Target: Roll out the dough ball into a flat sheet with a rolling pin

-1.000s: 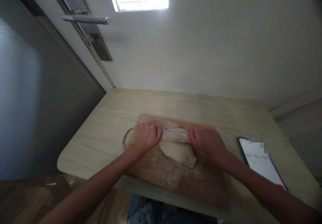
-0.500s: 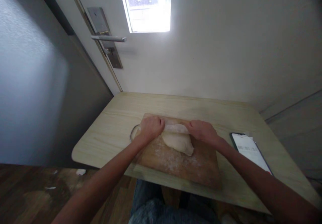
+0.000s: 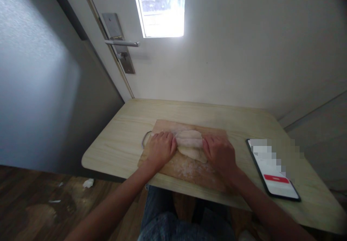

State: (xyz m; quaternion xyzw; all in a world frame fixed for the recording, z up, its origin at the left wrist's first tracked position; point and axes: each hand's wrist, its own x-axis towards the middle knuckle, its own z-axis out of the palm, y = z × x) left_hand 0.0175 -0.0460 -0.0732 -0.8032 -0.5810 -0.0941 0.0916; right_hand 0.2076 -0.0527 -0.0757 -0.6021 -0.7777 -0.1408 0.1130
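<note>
A pale lump of dough (image 3: 190, 144) lies on a floured wooden cutting board (image 3: 189, 170) on a light wooden table (image 3: 127, 132). My left hand (image 3: 160, 147) presses against the dough's left end with its fingers curled down. My right hand (image 3: 219, 152) presses against its right end the same way. The dough's far edge is folded over toward me between the two hands.
A phone (image 3: 272, 168) with a lit screen lies on the table right of the board. A metal loop (image 3: 145, 139) sticks out from the board's left side. Behind the table stands a white door with a handle (image 3: 121, 43) and a small window. My knees are under the table's near edge.
Both hands have drawn toward me and closer together, folding the stretched far edge of the dough back onto the lump. The camera has also shifted a little.
</note>
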